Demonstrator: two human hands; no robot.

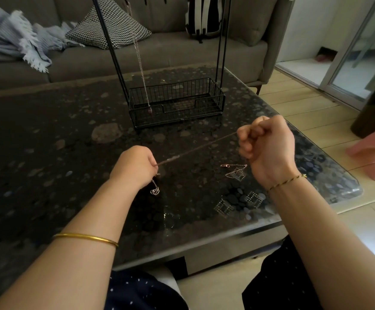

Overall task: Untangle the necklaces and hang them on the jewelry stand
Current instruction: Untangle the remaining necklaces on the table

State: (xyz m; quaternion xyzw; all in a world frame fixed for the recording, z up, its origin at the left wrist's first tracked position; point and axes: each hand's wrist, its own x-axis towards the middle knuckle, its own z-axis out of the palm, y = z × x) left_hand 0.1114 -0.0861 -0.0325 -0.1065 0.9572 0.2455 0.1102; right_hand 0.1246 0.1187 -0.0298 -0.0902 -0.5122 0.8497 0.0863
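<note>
From the head camera, the untangling step looks to be in hand. The left hand (135, 166) pinches one end of a thin chain (195, 148) and the right hand (267, 139) is curled tight round the other, so the chain runs taut between them above the counter (48, 142). A heart pendant (154, 191) dangles just below the left hand. A clasp end (225, 165) trails from under the right hand onto the glass; whether it belongs to the same necklace I cannot tell. One necklace (140, 70) already hangs on the jewelry stand (176, 101), behind the hands. Next, I judge, the pull needs easing so that any knot can be picked loose before the chain is lifted to the stand's top bar, which is out of view.
</note>
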